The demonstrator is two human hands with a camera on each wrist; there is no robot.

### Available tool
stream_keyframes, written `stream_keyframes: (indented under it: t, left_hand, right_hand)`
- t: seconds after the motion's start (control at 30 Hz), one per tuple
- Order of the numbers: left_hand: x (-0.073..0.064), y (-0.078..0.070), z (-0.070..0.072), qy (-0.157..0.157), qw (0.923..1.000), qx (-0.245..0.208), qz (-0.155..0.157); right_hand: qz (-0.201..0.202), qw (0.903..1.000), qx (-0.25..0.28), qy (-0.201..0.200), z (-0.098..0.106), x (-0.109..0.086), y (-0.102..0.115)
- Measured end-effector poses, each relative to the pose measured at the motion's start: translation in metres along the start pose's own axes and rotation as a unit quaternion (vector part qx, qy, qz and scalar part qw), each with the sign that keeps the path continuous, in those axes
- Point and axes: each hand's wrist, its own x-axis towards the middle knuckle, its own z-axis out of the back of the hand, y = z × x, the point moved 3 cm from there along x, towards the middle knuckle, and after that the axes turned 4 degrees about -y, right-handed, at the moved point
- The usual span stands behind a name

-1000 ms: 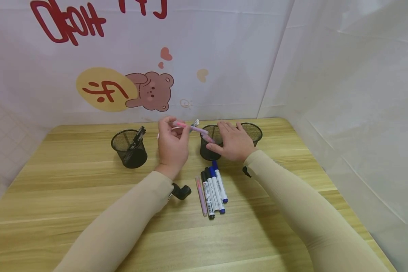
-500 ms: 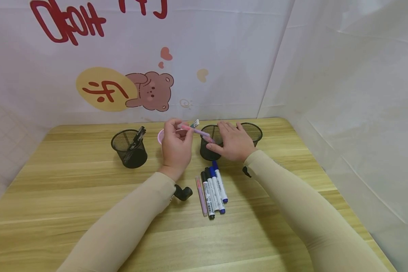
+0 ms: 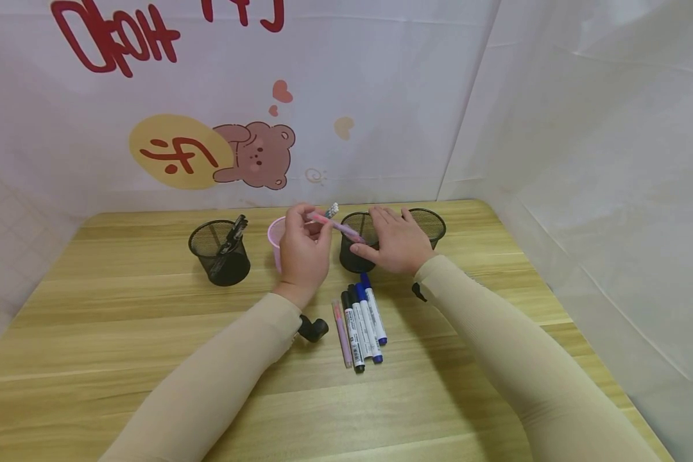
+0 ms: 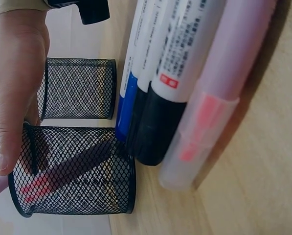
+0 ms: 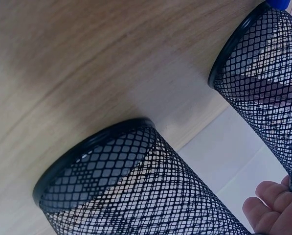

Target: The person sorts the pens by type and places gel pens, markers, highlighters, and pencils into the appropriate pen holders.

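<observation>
Purple pen (image 3: pixel 339 226) pinched at black cup (image 3: pixel 355 262)

It is held near its pink end by the left hand (image 3: pixel 305 251), at the rim's nine o'clock; at three, the right hand (image 3: pixel 401 242) is laid straight-fingered. Light, stiff, slick handling is expected; the barrel is best gripped.

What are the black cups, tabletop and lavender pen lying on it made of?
Black cups: likely coated metal, satin, from the open mesh. Lavender pen: probably smooth plastic, given its translucent cap. Tabletop: wood or laminate, slight sheen, streaky grain.
</observation>
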Motion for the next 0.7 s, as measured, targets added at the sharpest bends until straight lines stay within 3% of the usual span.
stream_keyframes:
  t: [0.7]
  left_hand:
    - [-0.0054, 0.0069, -0.0050, 0.025, 0.9987, 0.043, 0.004]
  right_hand:
    - [0.000, 1.0000, -0.002, 0.001, -0.0008, -0.0003, 0.0003]
